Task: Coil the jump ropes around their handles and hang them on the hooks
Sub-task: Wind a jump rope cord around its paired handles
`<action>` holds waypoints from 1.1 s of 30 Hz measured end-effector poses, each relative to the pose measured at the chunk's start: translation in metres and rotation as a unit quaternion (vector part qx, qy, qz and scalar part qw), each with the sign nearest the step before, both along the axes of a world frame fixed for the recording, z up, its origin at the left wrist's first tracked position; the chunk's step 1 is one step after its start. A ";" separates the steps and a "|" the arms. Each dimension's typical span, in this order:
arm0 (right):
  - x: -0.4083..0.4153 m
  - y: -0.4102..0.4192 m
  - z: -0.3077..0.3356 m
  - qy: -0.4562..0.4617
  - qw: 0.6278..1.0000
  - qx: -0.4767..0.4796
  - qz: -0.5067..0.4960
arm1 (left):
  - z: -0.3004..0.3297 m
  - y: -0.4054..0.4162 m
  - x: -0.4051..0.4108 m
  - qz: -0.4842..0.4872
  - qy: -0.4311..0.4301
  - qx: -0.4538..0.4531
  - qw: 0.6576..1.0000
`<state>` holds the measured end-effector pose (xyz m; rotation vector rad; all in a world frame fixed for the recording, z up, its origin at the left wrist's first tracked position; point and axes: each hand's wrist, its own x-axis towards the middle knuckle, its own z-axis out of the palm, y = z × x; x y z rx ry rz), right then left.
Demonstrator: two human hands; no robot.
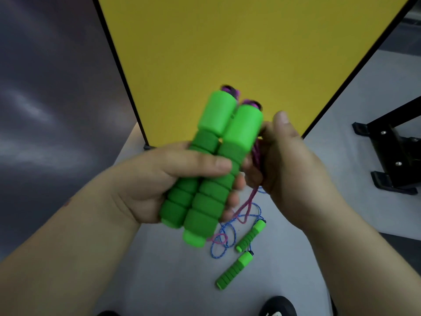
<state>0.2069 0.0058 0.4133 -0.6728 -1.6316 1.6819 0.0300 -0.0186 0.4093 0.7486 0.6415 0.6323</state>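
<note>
My left hand (pixel 159 179) grips two green foam jump-rope handles (pixel 214 165) held side by side and tilted upward, purple caps at their tops. My right hand (pixel 289 169) is just right of them and pinches the pink rope (pixel 256 153) that runs down beside the handles; a pink loop (pixel 245 208) hangs below toward the floor. On the floor below lies a second jump rope: two green handles (pixel 250 236) (pixel 234 270) with a blue rope (pixel 224 238) in loose loops. No hooks are in view.
A tall yellow panel with a black frame (pixel 239 53) stands straight ahead. A dark wall (pixel 45 110) is to the left. A black metal stand (pixel 391 151) sits on the grey floor at the right. A black shoe (pixel 278 306) shows at the bottom edge.
</note>
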 end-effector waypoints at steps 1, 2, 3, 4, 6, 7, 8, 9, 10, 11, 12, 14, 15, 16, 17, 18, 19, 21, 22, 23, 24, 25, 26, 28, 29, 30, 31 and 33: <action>0.010 0.003 -0.009 -0.095 0.988 -0.015 -0.123 | 0.004 0.002 0.000 0.055 0.019 -0.001 0.998; 0.018 0.001 -0.017 -0.189 0.963 0.001 -0.193 | 0.008 0.004 0.001 0.111 0.051 -0.005 0.992; 0.024 -0.001 -0.023 -0.273 0.938 0.033 -0.212 | 0.008 0.006 0.003 0.159 0.092 -0.005 0.983; 0.024 -0.004 -0.025 -0.345 0.916 0.074 -0.193 | 0.006 0.008 0.006 0.193 0.147 0.007 0.970; 0.022 -0.008 -0.021 -0.424 0.882 0.153 -0.137 | -0.006 0.012 0.008 0.218 0.308 0.077 0.923; 0.021 -0.010 -0.015 -0.438 0.871 0.191 -0.114 | -0.013 0.013 0.007 0.201 0.406 0.129 0.882; 0.021 -0.013 -0.009 -0.445 0.864 0.215 -0.096 | -0.018 0.013 0.006 0.164 0.505 0.183 0.827; 0.022 -0.015 -0.004 -0.447 0.860 0.230 -0.081 | -0.021 0.011 0.005 0.105 0.584 0.227 0.772; 0.024 -0.015 0.002 -0.453 0.858 0.233 -0.069 | -0.021 0.009 0.005 0.040 0.631 0.258 0.730; 0.026 -0.014 0.006 -0.458 0.856 0.231 -0.062 | -0.020 0.007 0.007 -0.022 0.654 0.271 0.706; 0.028 -0.012 0.010 -0.463 0.855 0.228 -0.056 | -0.019 0.005 0.007 -0.077 0.659 0.272 0.697; 0.033 -0.008 0.012 -0.458 0.861 0.216 -0.051 | -0.014 0.003 0.007 -0.167 0.660 0.260 0.684; 0.036 -0.005 0.011 -0.449 0.868 0.207 -0.053 | -0.011 0.002 0.005 -0.201 0.657 0.253 0.681; 0.038 -0.001 0.009 -0.428 0.881 0.194 -0.061 | -0.009 0.002 0.001 -0.229 0.645 0.242 0.688; 0.039 0.002 0.005 -0.395 0.900 0.172 -0.071 | -0.006 0.002 -0.002 -0.252 0.616 0.224 0.712; 0.039 0.004 0.002 -0.348 0.924 0.136 -0.084 | -0.003 0.003 -0.005 -0.268 0.568 0.201 0.752; 0.038 0.006 -0.001 -0.298 0.946 0.093 -0.091 | -0.001 0.002 -0.008 -0.275 0.504 0.176 0.800; 0.036 0.007 -0.005 -0.200 0.976 -0.018 -0.083 | 0.002 0.000 -0.012 -0.247 0.379 0.151 0.879; 0.034 0.007 -0.008 -0.168 0.981 -0.053 -0.077 | 0.001 0.001 -0.013 -0.213 0.337 0.152 0.904; 0.033 0.007 -0.012 -0.166 0.981 -0.059 -0.079 | 0.001 0.001 -0.014 -0.172 0.306 0.155 0.923; 0.032 0.007 -0.016 -0.186 0.976 -0.057 -0.093 | -0.001 0.003 -0.014 -0.118 0.283 0.154 0.939; 0.031 0.007 -0.020 -0.218 0.970 -0.039 -0.103 | -0.002 0.005 -0.012 -0.055 0.267 0.144 0.951; 0.029 0.007 -0.023 -0.247 0.962 -0.021 -0.112 | -0.004 0.007 -0.011 0.012 0.260 0.127 0.957; 0.027 0.005 -0.022 -0.286 0.951 0.007 -0.115 | -0.007 0.013 -0.009 0.130 0.270 0.097 0.949; 0.027 0.005 -0.020 -0.296 0.949 0.011 -0.112 | -0.008 0.015 -0.008 0.177 0.289 0.090 0.936; 0.027 0.004 -0.017 -0.300 0.948 0.009 -0.109 | -0.010 0.017 -0.008 0.214 0.321 0.095 0.918; 0.027 0.003 -0.014 -0.296 0.950 0.008 -0.100 | -0.012 0.018 -0.009 0.240 0.367 0.114 0.892; 0.027 0.000 -0.006 -0.276 0.957 0.017 -0.082 | -0.018 0.018 -0.011 0.238 0.506 0.187 0.808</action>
